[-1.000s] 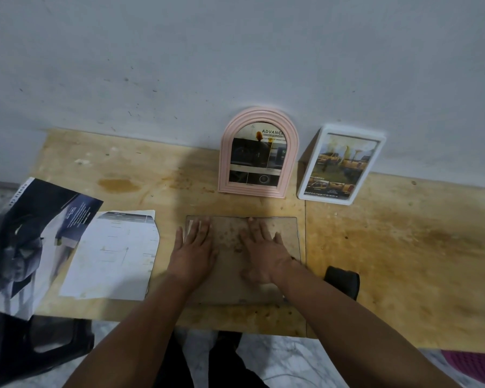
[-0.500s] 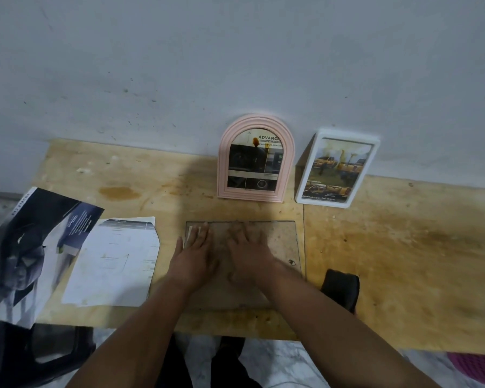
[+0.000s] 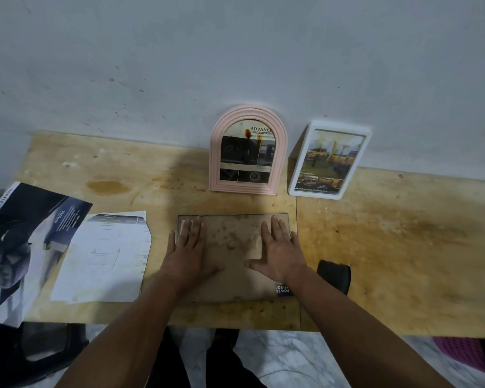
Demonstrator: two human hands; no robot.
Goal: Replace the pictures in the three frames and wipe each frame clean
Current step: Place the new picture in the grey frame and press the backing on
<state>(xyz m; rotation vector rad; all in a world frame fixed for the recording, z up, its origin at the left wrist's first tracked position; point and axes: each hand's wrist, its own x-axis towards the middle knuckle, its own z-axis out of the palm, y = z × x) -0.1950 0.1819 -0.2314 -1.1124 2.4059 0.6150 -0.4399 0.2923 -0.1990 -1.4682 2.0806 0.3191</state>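
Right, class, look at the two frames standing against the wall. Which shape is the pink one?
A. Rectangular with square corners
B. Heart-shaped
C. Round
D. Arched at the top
D: the pink frame has straight sides and a rounded arch on top, while the white frame to its right is the rectangular one.

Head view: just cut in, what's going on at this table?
A person has both hands flat on a stained clear frame lying on the wooden table, the left hand near its left edge and the right hand toward its right. A pink arched frame and a white frame stand against the wall, pictures inside. Loose printed pages lie to the left.
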